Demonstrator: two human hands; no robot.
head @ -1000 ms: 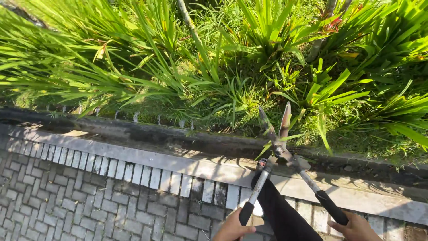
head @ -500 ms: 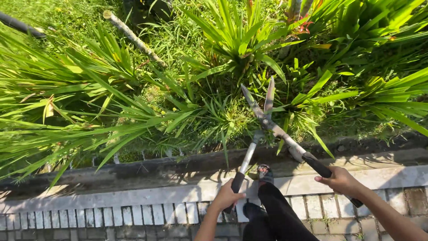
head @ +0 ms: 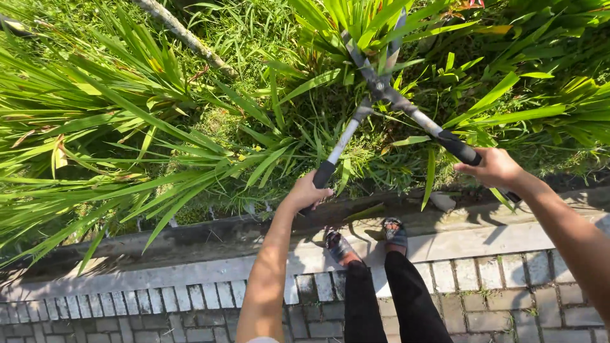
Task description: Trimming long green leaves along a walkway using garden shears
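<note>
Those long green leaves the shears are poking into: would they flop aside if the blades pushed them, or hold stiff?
Probably floppy. The long green leaves arch over and droop at their tips, so they would likely bend away from a push. They look thin and strap-like, so probably light. The hedge shears, gripped by the left hand and right hand, have blades spread among them, and leaves may slide off rather than stay put.

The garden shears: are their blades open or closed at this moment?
Open. The garden shears have two blades that spread apart from the pivot into the leaves, and the left hand and right hand hold the handles wide apart.

Sunlit brick paving [head: 159, 311], concrete curb [head: 190, 241], greenery [head: 127, 127]
</note>
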